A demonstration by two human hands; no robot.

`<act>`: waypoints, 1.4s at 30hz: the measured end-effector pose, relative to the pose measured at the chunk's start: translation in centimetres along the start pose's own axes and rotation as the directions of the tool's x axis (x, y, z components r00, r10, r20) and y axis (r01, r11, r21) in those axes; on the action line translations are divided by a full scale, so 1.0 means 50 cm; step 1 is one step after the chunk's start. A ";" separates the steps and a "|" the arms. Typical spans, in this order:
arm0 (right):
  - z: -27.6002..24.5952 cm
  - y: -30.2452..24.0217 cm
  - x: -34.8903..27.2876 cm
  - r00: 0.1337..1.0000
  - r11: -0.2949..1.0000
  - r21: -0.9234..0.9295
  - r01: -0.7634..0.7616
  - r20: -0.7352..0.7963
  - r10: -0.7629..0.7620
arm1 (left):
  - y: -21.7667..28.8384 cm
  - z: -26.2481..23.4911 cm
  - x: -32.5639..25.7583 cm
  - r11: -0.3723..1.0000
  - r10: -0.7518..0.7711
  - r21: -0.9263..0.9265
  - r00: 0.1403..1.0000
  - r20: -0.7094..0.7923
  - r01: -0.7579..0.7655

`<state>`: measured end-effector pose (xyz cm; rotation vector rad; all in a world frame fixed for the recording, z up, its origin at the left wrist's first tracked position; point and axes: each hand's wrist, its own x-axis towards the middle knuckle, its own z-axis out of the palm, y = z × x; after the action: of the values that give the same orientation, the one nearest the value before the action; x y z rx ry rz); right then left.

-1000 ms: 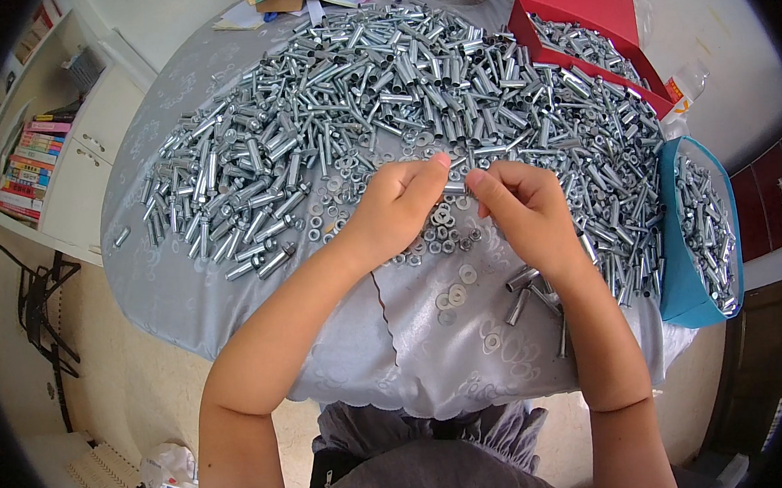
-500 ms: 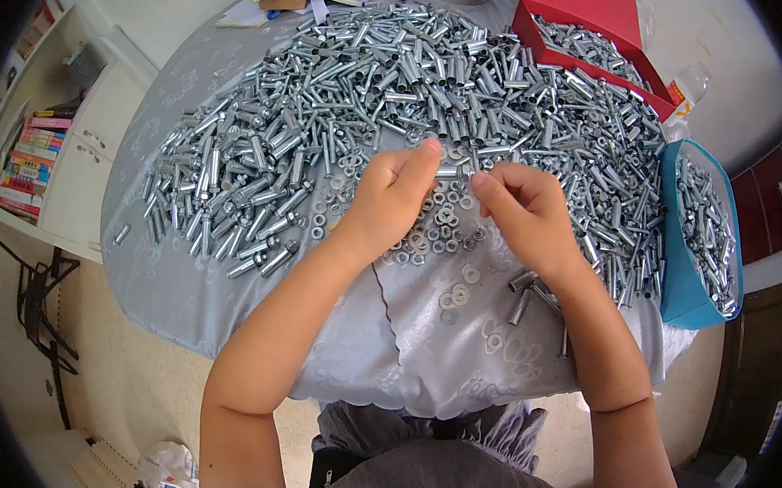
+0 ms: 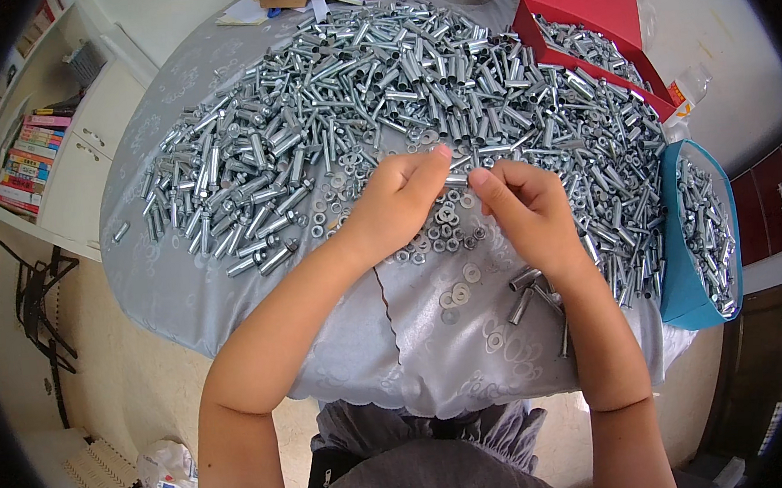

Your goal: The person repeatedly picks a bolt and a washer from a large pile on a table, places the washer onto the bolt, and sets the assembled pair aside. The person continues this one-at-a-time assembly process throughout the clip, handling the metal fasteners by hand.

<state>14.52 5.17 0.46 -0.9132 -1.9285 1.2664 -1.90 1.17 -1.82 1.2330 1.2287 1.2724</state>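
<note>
- From here I see the left hand (image 3: 395,200) and right hand (image 3: 530,207) nearly meeting over a short metal sleeve (image 3: 457,181), held crosswise from nine to three o'clock, presumably so each can work an end.
- The left thumb lies on top with the fingers curled, gripping one end; the right thumb and forefinger pinch the other. I can't make out the exact contact behind the thumbs.
- Forearms reach in from seven and five o'clock, elbows bent.
- Nuts (image 3: 445,231) and washers (image 3: 472,273) lie around six o'clock, likely kept there for a short reach.
- The fastener pile (image 3: 379,72) arcs from nine through twelve to four, seemingly handy for both arms.
</note>
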 end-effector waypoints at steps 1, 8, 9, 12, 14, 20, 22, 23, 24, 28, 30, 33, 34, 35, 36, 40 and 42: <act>-0.001 0.000 0.001 1.000 1.000 0.005 -0.016 -0.002 0.016 | 0.005 0.001 -0.002 1.000 -0.009 0.016 1.000 0.007 0.009; -0.005 0.007 0.006 0.997 0.997 0.007 -0.076 -0.013 0.076 | 0.003 0.001 -0.003 0.998 -0.038 -0.046 0.999 0.037 0.040; -0.006 0.008 0.006 0.997 0.997 0.003 -0.082 -0.007 0.082 | 0.004 0.002 -0.003 0.998 -0.038 -0.039 0.999 0.036 0.039; -0.006 0.011 0.010 0.998 0.994 0.089 -0.064 0.015 0.063 | 0.006 0.002 -0.004 0.997 -0.062 -0.050 0.997 0.036 0.064; 0.005 0.010 0.003 0.998 0.987 0.155 0.045 0.029 -0.050 | 0.007 0.002 -0.001 0.988 -0.113 -0.098 0.993 0.040 0.117; 0.006 0.018 0.004 0.990 0.994 0.024 0.106 0.091 -0.108 | 0.009 0.002 -0.007 0.989 0.095 0.113 0.995 -0.024 -0.091; -0.005 0.012 0.004 0.984 0.997 0.058 -0.043 0.175 0.032 | 0.004 -0.002 -0.008 0.982 0.121 0.148 0.993 -0.001 -0.120; -0.012 0.008 0.004 0.970 0.989 0.087 -0.123 0.223 0.101 | 0.002 -0.004 -0.009 0.977 0.134 0.165 0.991 0.011 -0.134; -0.017 0.006 0.005 0.948 0.972 0.112 -0.205 0.269 0.169 | 0.003 -0.002 -0.009 0.969 0.165 0.186 0.986 0.016 -0.165; -0.012 0.002 0.003 0.949 0.958 0.157 -0.241 0.245 0.198 | 0.009 0.004 -0.011 0.955 0.211 0.206 0.977 0.025 -0.212; -0.003 -0.007 -0.003 0.976 0.980 0.140 -0.145 0.183 0.118 | 0.009 0.007 -0.013 0.960 0.204 0.189 0.978 0.034 -0.207; 0.009 -0.004 -0.005 0.975 0.979 -0.077 0.190 0.129 -0.179 | 0.013 0.012 -0.016 0.954 0.215 0.198 0.975 0.060 -0.223; 0.008 0.001 -0.003 0.971 0.972 -0.088 0.216 0.121 -0.205 | 0.020 0.011 -0.018 0.946 0.226 0.222 0.972 0.068 -0.235; 0.007 0.004 -0.004 0.976 0.984 -0.052 0.173 0.143 -0.164 | 0.025 0.010 -0.020 0.937 0.236 0.246 0.969 0.076 -0.248; 0.005 0.006 -0.004 0.978 0.991 -0.016 0.129 0.167 -0.125 | 0.025 0.008 -0.019 0.918 0.258 0.288 0.962 0.095 -0.274; 0.004 -0.013 -0.010 0.973 0.987 0.119 -0.110 0.216 0.083 | 0.016 0.010 -0.017 0.763 0.494 0.410 0.860 0.129 -0.499; -0.003 -0.020 -0.010 0.935 0.947 0.191 -0.260 0.296 0.197 | 0.013 0.011 -0.017 0.621 0.638 0.474 0.754 0.158 -0.625</act>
<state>14.71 4.55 1.39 -0.9024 -1.8664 1.7939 -1.31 0.32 -1.19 2.1938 1.2237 1.5036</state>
